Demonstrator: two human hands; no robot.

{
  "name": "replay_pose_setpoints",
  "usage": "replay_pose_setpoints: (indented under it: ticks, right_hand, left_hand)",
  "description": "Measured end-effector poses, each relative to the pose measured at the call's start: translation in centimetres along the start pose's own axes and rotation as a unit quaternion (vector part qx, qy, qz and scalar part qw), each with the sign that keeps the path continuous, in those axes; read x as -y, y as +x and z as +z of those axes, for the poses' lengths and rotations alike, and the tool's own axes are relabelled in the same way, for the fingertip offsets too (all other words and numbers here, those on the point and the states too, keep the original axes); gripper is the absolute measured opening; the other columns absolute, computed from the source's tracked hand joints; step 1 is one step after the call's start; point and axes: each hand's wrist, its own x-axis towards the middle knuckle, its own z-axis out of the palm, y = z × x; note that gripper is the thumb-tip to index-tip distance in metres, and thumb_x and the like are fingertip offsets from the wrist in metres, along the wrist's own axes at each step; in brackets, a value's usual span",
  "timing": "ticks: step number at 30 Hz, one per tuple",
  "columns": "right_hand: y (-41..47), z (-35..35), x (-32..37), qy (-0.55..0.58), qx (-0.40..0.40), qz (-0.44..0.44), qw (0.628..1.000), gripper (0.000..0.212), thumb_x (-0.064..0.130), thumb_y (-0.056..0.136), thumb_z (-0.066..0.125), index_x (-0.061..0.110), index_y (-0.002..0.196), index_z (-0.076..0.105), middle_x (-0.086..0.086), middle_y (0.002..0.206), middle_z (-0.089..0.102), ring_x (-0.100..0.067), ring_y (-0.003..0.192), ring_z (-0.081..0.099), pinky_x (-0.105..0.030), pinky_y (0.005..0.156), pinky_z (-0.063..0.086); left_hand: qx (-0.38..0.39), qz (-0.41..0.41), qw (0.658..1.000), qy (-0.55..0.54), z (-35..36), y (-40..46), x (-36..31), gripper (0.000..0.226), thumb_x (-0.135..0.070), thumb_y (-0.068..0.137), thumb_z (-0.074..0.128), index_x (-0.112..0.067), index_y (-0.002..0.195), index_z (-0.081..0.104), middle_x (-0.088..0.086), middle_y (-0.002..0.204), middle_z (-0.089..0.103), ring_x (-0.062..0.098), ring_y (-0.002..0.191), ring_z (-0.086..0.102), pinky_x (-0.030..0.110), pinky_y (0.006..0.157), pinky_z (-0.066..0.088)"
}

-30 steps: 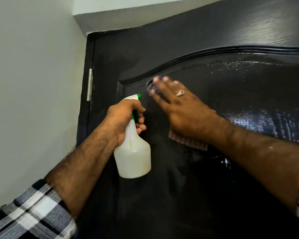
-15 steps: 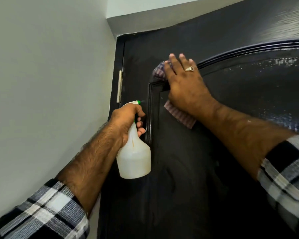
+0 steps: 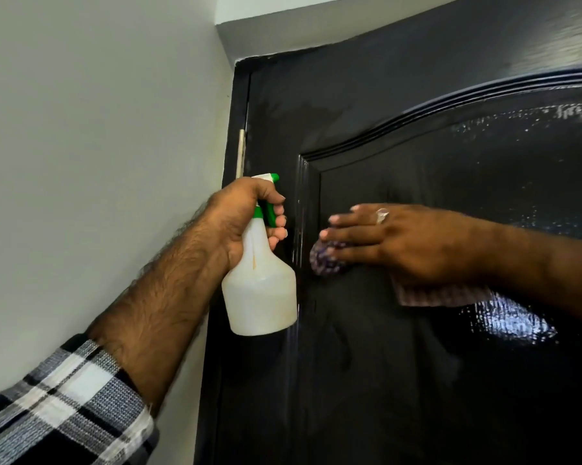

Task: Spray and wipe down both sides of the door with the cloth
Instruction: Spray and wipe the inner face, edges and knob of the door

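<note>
The left hand [image 3: 249, 219] is raised with its forearm slanting up from the lower left, fingers [image 3: 277, 218] curled round the neck and green trigger of the white spray bottle [image 3: 259, 290], which hangs upright just beside the hinge edge of the dark door [image 3: 366, 380]. The right hand [image 3: 393, 243] reaches in from the right, fingers straight and together, pressing the cloth [image 3: 326, 261] flat against the door's panel near its left moulding
</note>
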Motion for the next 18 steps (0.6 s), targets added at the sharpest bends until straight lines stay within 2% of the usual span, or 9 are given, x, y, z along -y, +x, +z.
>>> replay_pose_setpoints:
  ticks: [2,4,6,9,11,14,15,16,18]
  right_hand:
    - [-2.2,-1.2,-2.7,-0.009,-0.063,0.101,0.993,0.072,0.018,0.088,0.037,0.013,0.158,0.052,-0.012,0.169,0.04,-0.034,0.158,0.035,-0.047,0.131,0.027]
    - [-4.4,-2.0,-6.0,-0.017,-0.12,0.239,0.963,0.078,0.012,0.078,0.049,0.001,0.155,0.052,-0.026,0.164,0.043,-0.045,0.153,0.039,-0.053,0.13,0.028]
    - [-7.0,-2.5,-8.1,-0.022,-0.15,0.384,0.911,0.081,0.014,0.076,0.052,-0.001,0.156,0.046,-0.032,0.163,0.041,-0.054,0.151,0.036,-0.06,0.129,0.026]
    - [-9.8,-2.8,-7.9,-0.015,-0.188,0.547,0.816,0.078,0.019,0.085,0.041,-0.001,0.16,0.036,-0.031,0.167,0.033,-0.055,0.152,0.031,-0.06,0.13,0.022]
    - [-9.2,-1.7,-6.5,-0.009,-0.213,0.563,0.799,0.075,0.017,0.089,0.039,-0.004,0.161,0.032,-0.033,0.168,0.029,-0.054,0.154,0.029,-0.061,0.13,0.021]
    - [-8.3,0.3,-5.3,-0.038,-0.151,0.439,0.885,0.077,0.028,0.089,0.044,0.002,0.162,0.039,-0.026,0.171,0.029,-0.049,0.156,0.031,-0.061,0.128,0.025]
    - [-8.7,-0.4,-6.1,-0.046,-0.138,0.436,0.888,0.084,0.037,0.085,0.043,0.004,0.163,0.038,-0.024,0.172,0.028,-0.047,0.157,0.03,-0.061,0.128,0.025]
    - [-9.1,-1.2,-7.2,-0.048,-0.144,0.474,0.867,0.092,0.043,0.081,0.041,0.003,0.164,0.035,-0.024,0.173,0.026,-0.047,0.158,0.028,-0.061,0.128,0.024]
    - [-10.3,-2.8,-9.4,-0.013,-0.166,0.6,0.782,0.096,0.039,0.079,0.037,-0.001,0.165,0.027,-0.029,0.173,0.02,-0.051,0.158,0.024,-0.061,0.13,0.019]
  left_hand:
    - [0.017,0.001,1.0,0.008,1.2,-0.2,-0.5,0.011,-0.019,0.08,0.067,-0.011,0.073,0.065,0.007,0.07,0.065,0.019,0.052,0.06,0.025,0.053,0.051]
    - [0.03,0.009,0.999,0.01,2.5,-0.2,-1.1,0.011,-0.019,0.08,0.067,-0.011,0.072,0.065,0.008,0.07,0.064,0.019,0.052,0.059,0.026,0.053,0.05]
    - [0.043,0.016,0.999,0.007,3.9,-0.2,-1.6,0.01,-0.018,0.078,0.067,-0.011,0.073,0.066,0.008,0.071,0.065,0.02,0.051,0.059,0.026,0.054,0.05]
    - [0.06,0.027,0.998,0.007,6.2,0.4,-2.2,0.008,-0.018,0.075,0.068,-0.01,0.075,0.066,0.009,0.073,0.065,0.02,0.051,0.059,0.026,0.053,0.05]
    - [0.079,0.034,0.996,0.011,8.3,0.8,-2.7,0.008,-0.017,0.076,0.067,-0.01,0.074,0.065,0.009,0.072,0.064,0.02,0.05,0.059,0.026,0.052,0.049]
    - [0.112,0.042,0.993,0.015,11.6,1.1,-3.7,0.01,-0.018,0.078,0.066,-0.01,0.071,0.063,0.009,0.069,0.063,0.02,0.048,0.058,0.025,0.05,0.048]
    - [0.124,0.044,0.991,0.015,12.9,1.2,-4.1,0.012,-0.018,0.079,0.065,-0.01,0.07,0.063,0.008,0.068,0.064,0.019,0.048,0.058,0.024,0.05,0.049]
    - [0.133,0.048,0.99,0.016,13.6,1.3,-4.5,0.014,-0.018,0.081,0.065,-0.01,0.069,0.063,0.008,0.067,0.065,0.019,0.049,0.059,0.024,0.049,0.049]
    - [0.15,0.061,0.987,0.013,15.5,1.3,-5.5,0.015,-0.018,0.081,0.065,-0.01,0.068,0.063,0.008,0.067,0.066,0.019,0.05,0.06,0.025,0.049,0.05]
